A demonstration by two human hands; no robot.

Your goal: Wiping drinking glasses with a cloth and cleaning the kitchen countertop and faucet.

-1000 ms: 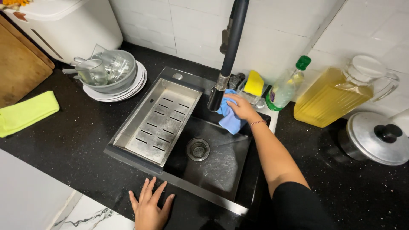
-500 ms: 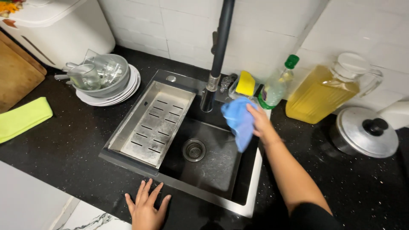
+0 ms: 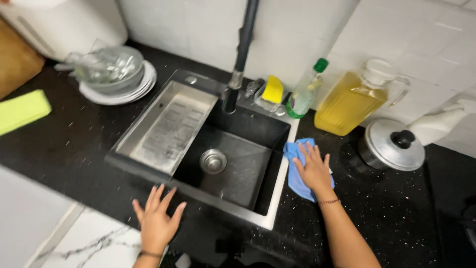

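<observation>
The left hand [image 3: 154,222] lies flat, fingers spread, holding nothing, on the black speckled tabletop [image 3: 74,144] before the dark steel sink [image 3: 233,166]. Right of the sink, the right hand [image 3: 313,168] presses flat on a soft blue cloth [image 3: 296,174] (limp and light, probably best pinched at a loose edge).

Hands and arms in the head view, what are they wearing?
Both hands are bare, no gloves. The right hand has a thin beaded bracelet at the wrist; the left hand has a thin dark band at its wrist. No sleeves show on either forearm.
</observation>
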